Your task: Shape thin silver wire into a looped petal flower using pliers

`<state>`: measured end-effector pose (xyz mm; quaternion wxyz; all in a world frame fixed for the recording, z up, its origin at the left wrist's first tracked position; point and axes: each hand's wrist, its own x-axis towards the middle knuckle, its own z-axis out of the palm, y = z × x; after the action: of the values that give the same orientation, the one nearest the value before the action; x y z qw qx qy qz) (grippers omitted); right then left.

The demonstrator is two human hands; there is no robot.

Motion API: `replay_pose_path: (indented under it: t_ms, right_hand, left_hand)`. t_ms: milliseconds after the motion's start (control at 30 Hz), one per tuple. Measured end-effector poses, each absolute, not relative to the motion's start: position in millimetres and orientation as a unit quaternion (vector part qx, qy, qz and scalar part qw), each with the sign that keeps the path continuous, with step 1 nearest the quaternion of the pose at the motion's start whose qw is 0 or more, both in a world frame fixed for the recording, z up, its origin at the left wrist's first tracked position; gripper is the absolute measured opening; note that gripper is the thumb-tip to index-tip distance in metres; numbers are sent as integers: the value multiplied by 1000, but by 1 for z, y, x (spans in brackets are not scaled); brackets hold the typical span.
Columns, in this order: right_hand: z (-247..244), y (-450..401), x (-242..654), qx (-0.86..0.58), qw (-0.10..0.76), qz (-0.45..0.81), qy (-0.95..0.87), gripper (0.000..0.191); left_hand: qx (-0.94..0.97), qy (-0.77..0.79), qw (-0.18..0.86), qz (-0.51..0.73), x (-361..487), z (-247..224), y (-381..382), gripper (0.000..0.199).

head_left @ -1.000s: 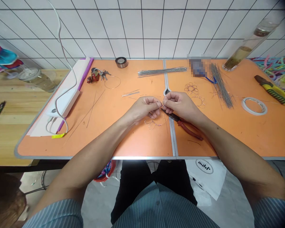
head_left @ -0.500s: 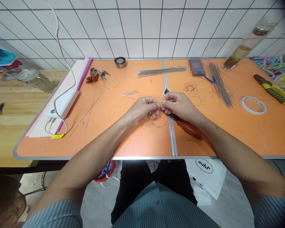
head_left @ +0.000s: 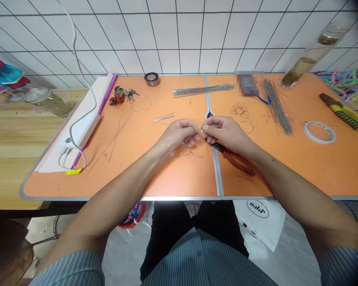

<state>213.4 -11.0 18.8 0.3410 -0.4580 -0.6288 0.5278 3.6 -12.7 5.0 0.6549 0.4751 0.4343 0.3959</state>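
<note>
My left hand (head_left: 183, 135) pinches a thin wire piece bent into loops (head_left: 191, 155), which hangs just below its fingers over the orange table (head_left: 167, 178). Close beside it, my right hand (head_left: 216, 129) is closed on the same fine wire, thumb against forefinger. Only a small gap separates the fingertips. Pliers with red handles (head_left: 238, 163) lie partly under my right hand and wrist. Two flower-like wire shapes, one whole (head_left: 239, 110) and one with open loops (head_left: 250, 126), rest to the right of my hands.
Wire bundles (head_left: 203, 90) (head_left: 278, 107), black tape (head_left: 152, 79), keys (head_left: 128, 94) and short wires (head_left: 163, 117) lie farther back. White tape (head_left: 320, 132), a cutter (head_left: 343, 112) and a glass tube (head_left: 301, 67) are right. A power strip (head_left: 82, 133) sits left. A person's head shows lower left.
My fingertips are slightly farther apart, and the looped wire has shifted a little. The other person's hand at the far left has gone out of view.
</note>
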Motion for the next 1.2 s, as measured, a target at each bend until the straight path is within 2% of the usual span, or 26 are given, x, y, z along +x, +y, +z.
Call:
replay_pose_path:
  t_ms: [800, 1067, 1200]
  right_hand:
    - [22, -15, 209, -477, 344, 511, -626, 5]
    - [21, -14, 210, -478, 347, 509, -627, 5]
    - [23, -15, 209, -485, 349, 503, -625, 6]
  left_hand:
    - [461, 437, 648, 420, 4, 8, -11, 17]
    - [461, 434, 659, 406, 4, 13, -12, 42]
    - [462, 427, 662, 408, 3, 13, -11, 47]
